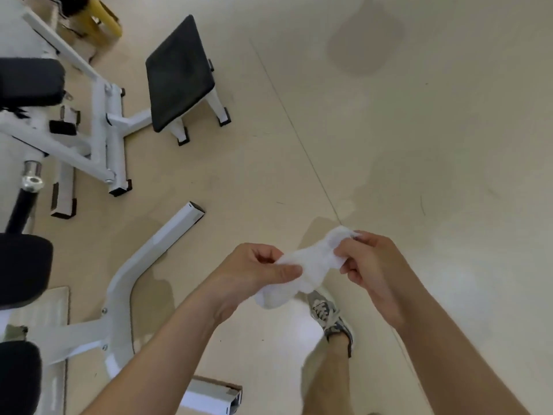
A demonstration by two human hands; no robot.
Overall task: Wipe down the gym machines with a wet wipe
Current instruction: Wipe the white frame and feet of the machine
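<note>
A crumpled white wet wipe [311, 265] is stretched between both hands over the beige floor. My left hand [254, 272] pinches its lower left end between thumb and fingers. My right hand [371, 265] grips its upper right end with curled fingers. White-framed gym machines with black pads fill the left side: a frame [101, 136] at the upper left and a curved white base bar [128, 277] at the lower left. A black padded seat [179, 73] stands on white legs above the middle. Both hands are well to the right of the machines.
My right foot in a patterned sneaker [329, 319] stands on the floor under the wipe. Black pads [21, 268] sit at the left edge. A yellow object [104, 19] lies at the top left. Open beige floor [434, 130] stretches to the right.
</note>
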